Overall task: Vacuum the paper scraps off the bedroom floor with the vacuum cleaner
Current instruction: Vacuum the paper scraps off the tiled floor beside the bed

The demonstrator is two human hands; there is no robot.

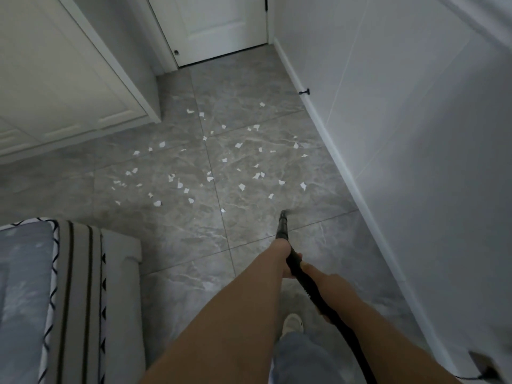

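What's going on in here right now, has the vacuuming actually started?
A person grips a black vacuum hose with both hands, the left hand further forward and the right hand just behind it. The nozzle points down at the grey tiled floor, at the near edge of the mess. Many white paper scraps still lie scattered ahead, between the white wardrobe and the wall, so most of the job remains.

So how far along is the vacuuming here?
Barely begun. Both hands, left hand and right hand, grip the black hose, with the nozzle low near the tiles at the patch's near edge. Nearly all paper scraps remain scattered toward the door.
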